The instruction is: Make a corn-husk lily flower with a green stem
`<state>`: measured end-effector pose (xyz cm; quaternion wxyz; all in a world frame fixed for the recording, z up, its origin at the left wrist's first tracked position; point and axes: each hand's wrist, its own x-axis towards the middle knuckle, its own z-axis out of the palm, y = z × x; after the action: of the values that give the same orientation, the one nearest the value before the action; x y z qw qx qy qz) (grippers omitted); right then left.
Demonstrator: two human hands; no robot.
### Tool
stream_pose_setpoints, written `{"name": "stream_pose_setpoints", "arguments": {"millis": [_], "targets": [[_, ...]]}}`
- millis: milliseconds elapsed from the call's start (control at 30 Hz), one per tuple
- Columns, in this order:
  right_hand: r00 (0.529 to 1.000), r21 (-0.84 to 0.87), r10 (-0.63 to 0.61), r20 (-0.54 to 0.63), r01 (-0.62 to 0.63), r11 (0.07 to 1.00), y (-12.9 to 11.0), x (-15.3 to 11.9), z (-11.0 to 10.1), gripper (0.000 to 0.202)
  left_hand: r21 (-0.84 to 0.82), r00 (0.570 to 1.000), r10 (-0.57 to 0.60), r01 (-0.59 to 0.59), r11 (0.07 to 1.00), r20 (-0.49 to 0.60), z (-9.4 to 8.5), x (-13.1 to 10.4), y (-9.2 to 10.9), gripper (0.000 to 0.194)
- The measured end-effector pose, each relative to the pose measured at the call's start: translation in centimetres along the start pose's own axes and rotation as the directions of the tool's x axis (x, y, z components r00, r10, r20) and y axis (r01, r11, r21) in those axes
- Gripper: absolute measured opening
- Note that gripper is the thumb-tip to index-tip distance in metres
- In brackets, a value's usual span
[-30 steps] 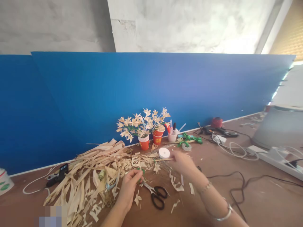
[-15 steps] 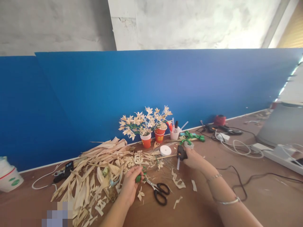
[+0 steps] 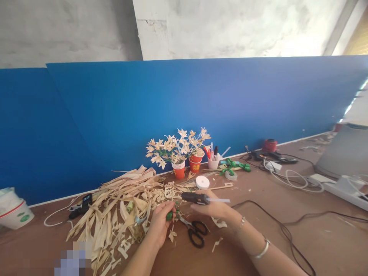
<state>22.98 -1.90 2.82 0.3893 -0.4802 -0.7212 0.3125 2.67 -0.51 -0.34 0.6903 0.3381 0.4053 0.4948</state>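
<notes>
Pinched in my left hand [image 3: 161, 224] is a small green roll [image 3: 169, 216], beside the pile of dried husks. My right hand [image 3: 211, 207] is wrapped round a black glue gun [image 3: 195, 197], with a clear glue stick jutting from its back and its front end pointing left toward my left hand. Black-handled scissors [image 3: 197, 233] lie open on the table between and below the hands. A small pale husk flower [image 3: 172, 234] is just under my left hand. Behind the hands is a white round roll [image 3: 202, 182].
Husk flowers stand in red paper cups [image 3: 179, 171] near the blue partition [image 3: 172, 99]. Husk strips [image 3: 107, 207] spread to the left. At right are a cup of pens [image 3: 213, 163], green tape pieces [image 3: 232, 165], a power strip [image 3: 330, 186] and cables.
My right hand has come left and nearer with the glue gun, which has turned from pointing away to lying level. My left hand keeps hold of the green roll in nearly the same place.
</notes>
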Motion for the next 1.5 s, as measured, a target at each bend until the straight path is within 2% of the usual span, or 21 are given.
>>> {"name": "stream_pose_setpoints", "arguments": {"millis": [200,367,600,1267,1500], "targets": [[0.999,0.004,-0.029,-0.018,0.030,1.000,1.3,0.1,1.6,0.010,0.044,1.000,-0.021,0.021,0.999,0.007,0.1,-0.2,-0.1,0.026],[0.999,-0.035,-0.045,0.012,0.045,0.998,1.4,0.4,2.0,0.008,0.096,1.000,-0.011,0.011,0.995,0.009,0.3,-0.3,-0.2,0.028],[0.999,-0.107,-0.043,0.009,0.044,0.993,1.1,0.5,2.0,0.012,0.124,1.000,-0.007,0.005,0.992,0.015,0.4,-0.4,-0.1,0.028],[0.999,-0.166,-0.035,-0.012,0.033,0.986,0.9,0.7,2.1,0.009,0.131,1.000,-0.009,0.007,0.991,0.012,0.5,-0.4,-0.1,0.027],[0.997,-0.187,-0.072,0.011,0.073,0.980,0.8,0.7,2.1,0.012,0.123,1.000,-0.011,0.010,0.992,0.006,0.5,-0.5,0.1,0.026]]}}
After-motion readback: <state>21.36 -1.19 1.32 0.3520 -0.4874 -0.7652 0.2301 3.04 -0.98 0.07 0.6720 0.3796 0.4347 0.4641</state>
